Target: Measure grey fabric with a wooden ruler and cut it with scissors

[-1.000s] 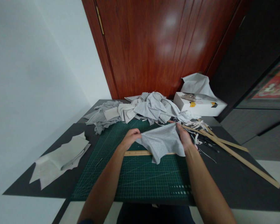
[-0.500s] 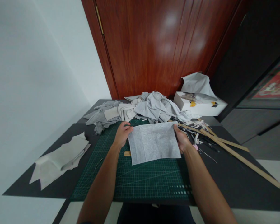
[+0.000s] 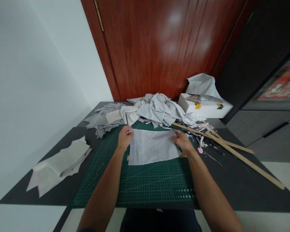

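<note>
Over a green gridded mat [image 3: 149, 182], left hand [image 3: 125, 138] and right hand [image 3: 183, 141] pinch a grey rectangular cloth [image 3: 156, 146], crumpled a second ago, now apparently squared.

L fingers [image 3: 128, 129] & R fingers [image 3: 178, 138] hold gry cloth [image 3: 154, 146] over grn mat [image 3: 152, 183].

Grey cloth [image 3: 157, 146], green gridded mat [image 3: 149, 183]

Single head view, looking forward and down, near hands [image 3: 125, 138].
</note>
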A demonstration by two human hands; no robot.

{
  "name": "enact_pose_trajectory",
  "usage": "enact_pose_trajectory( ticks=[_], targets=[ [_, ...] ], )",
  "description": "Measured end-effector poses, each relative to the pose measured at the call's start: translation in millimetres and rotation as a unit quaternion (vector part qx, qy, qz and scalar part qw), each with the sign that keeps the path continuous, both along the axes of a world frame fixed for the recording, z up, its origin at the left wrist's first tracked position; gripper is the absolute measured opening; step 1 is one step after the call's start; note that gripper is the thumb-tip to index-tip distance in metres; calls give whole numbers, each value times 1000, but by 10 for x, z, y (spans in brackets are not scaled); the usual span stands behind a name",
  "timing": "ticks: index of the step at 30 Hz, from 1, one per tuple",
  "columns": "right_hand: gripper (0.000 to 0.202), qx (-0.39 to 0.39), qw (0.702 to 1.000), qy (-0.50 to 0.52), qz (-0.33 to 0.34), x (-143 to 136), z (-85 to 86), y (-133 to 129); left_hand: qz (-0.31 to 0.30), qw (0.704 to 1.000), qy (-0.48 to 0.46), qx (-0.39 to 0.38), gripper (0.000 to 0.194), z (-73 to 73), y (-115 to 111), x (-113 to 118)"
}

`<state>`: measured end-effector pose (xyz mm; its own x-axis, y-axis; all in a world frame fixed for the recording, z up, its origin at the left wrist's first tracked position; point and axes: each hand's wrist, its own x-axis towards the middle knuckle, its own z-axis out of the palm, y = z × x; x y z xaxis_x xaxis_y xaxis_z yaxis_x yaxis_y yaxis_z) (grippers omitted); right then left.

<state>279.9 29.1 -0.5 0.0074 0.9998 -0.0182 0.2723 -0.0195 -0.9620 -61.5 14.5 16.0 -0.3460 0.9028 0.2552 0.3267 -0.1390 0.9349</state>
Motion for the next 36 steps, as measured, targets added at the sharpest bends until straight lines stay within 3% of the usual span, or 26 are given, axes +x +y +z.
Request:
enact_pose_trajectory(
  ticks=[3, 6, 8, 12, 16, 22, 27, 36],
  targets=[
    [61, 44, 995, -90, 21, 2, -37, 29, 20, 993, 112, 8, 39, -65, 38, 3],
    [61, 82, 980, -176, 38, -18, -55, 59, -32, 972, 234, -4, 30, -88, -27, 131],
    [59, 109, 969, -219, 29, -19, -51, 70, -97, 931, 351, -35, 29, -90, -121, 286],
    [40, 151, 940, -306, 12, 62, -20, 11, -188, 862, 460, -106, 46, -69, -302, 585],
    [27, 135, 923, -359, 23, 193, -18, -202, -229, 833, 481, -148, 56, -20, -313, 674],
    [27, 84, 909, -404, 52, 328, -97, -526, -204, 838, 483, -150, 58, 14, -270, 686],
    [31, 45, 890, -449, 67, 366, -102, -653, -239, 821, 495, -153, 61, 17, -366, 737],
    [29, 24, 894, -433, 114, 446, -65, -777, -243, 809, 499, -193, 64, 0, -373, 771]
  ],
)
